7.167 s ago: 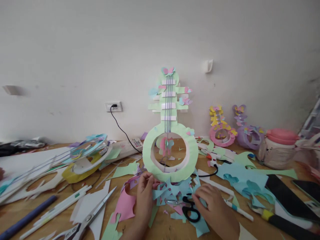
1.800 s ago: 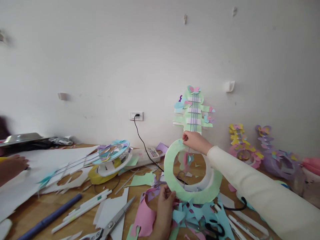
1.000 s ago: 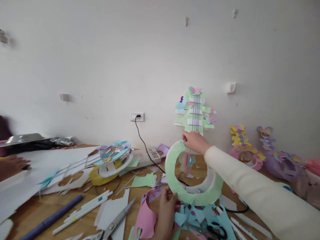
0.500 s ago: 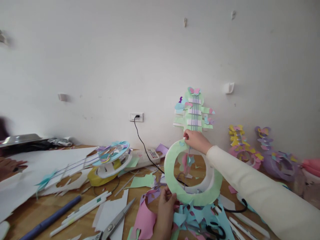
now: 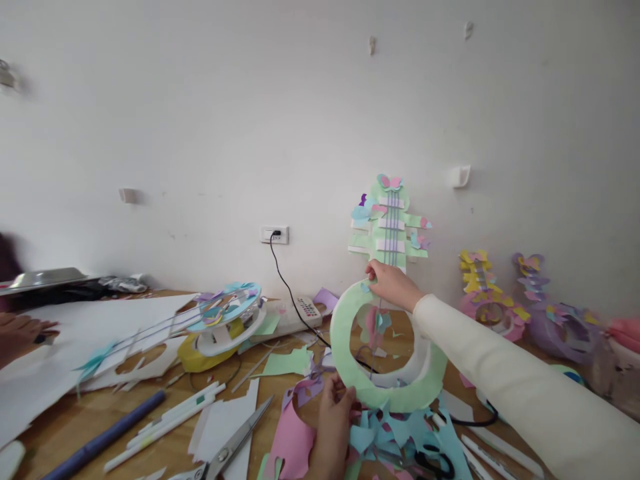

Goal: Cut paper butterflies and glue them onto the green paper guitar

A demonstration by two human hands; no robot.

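Note:
A pale green paper guitar (image 5: 345,340) stands upright before me, with a ring-shaped body and purple strings up its neck. Paper butterflies decorate it, and a pink and blue butterfly (image 5: 374,323) shows through the ring's hole. My right hand (image 5: 395,281) is closed on the top of the ring where the neck begins, covering part of the strings. Low at the ring's left edge, my left hand (image 5: 334,417) pinches the rim between thumb and fingers. Blue paper scraps (image 5: 385,430) lie under the ring, and a pink cut-out sheet (image 5: 290,440) is beside my left hand.
Scissors (image 5: 233,447), white pens (image 5: 165,427) and a dark blue roll (image 5: 107,437) lie at front left. A blue paper guitar (image 5: 235,308) leans further back. Yellow-pink (image 5: 493,320) and purple (image 5: 560,340) guitars stand right. Another person's hand (image 5: 23,337) rests far left.
My hands keep their grip on the green guitar almost unmoved. The whole view has shifted slightly, and the other person's hand at far left has moved a little.

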